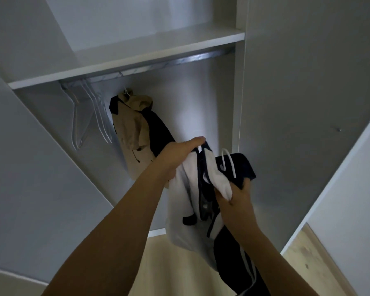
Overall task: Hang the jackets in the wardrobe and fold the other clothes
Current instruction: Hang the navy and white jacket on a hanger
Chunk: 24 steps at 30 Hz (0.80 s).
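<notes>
I hold a white and navy jacket (186, 201) on a white hanger (228, 162) in front of the open wardrobe. My left hand (177, 155) grips the jacket's upper left shoulder. My right hand (236, 201) grips the collar fabric just below the hanger's hook. The hook stands free, well below the metal rail (179, 60). A beige and navy jacket (135, 129) hangs from the rail at the back left of the wardrobe.
Several bare white hangers (94, 116) hang at the rail's left end. A white shelf (137, 58) runs above the rail. The wardrobe doors (297, 103) stand open on both sides. Light wooden floor (308, 253) lies below.
</notes>
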Available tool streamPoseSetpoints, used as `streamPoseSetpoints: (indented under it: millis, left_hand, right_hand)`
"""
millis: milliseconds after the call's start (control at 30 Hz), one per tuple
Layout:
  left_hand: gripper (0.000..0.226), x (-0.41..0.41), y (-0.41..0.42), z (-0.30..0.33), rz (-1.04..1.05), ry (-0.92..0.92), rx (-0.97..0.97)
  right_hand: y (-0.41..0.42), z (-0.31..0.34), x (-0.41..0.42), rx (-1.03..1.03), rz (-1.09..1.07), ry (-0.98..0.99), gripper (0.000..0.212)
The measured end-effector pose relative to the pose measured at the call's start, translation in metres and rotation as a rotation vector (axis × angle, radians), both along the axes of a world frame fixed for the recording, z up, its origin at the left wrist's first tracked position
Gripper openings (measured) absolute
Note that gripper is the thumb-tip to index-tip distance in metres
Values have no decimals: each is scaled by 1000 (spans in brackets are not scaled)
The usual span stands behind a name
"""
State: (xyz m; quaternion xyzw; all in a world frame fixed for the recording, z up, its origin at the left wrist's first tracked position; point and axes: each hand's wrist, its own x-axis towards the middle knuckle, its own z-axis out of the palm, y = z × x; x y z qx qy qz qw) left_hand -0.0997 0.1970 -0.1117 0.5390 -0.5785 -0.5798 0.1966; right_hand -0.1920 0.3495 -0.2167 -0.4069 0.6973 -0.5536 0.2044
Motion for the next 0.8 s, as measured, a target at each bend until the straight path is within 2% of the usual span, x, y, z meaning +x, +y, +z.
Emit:
streamPoseSetpoints:
  millis: [67, 167, 233, 300, 367, 433, 500, 567, 600, 733, 800]
  left_hand:
    - [54, -10, -1, 2, -114, -116, -14]
    - [20, -15, -2, -5, -165, -218, -243]
    - [13, -7, -1, -8, -234, -224, -471]
    - [12, 8, 4, -5, -411, -279, -682]
    - [4, 21, 10, 2, -609, -310, -763]
    - [16, 31, 19, 10, -742, -319, -767]
    - [20, 36, 30, 15, -752, -272, -752]
    - [19, 38, 41, 19, -701, -184, -744]
    - [20, 38, 46, 20, -673, -144, -744]
    - [21, 44, 50, 21, -531, -44, -624]
    - [8, 51, 52, 17, -441, 22, -490]
  right_hand:
    - [2, -2, 2, 22, 3, 91, 12]
    - [4, -3, 2, 17, 42, 6, 10]
    - [8, -3, -4, 62, 142, -38, 27]
    - [14, -1, -10, 132, 236, -156, 47]
    - [16, 4, -15, 133, 186, -317, 54]
    - [13, 6, -17, 79, 130, -375, 46]
    - [8, 9, -15, 18, 150, -305, 42]
    - [4, 10, -9, -15, 207, -187, 52]
    - [3, 11, -4, -21, 229, -143, 51]
    - [-3, 13, 2, -33, 246, -137, 28]
    - [-3, 15, -1, -43, 254, -195, 19]
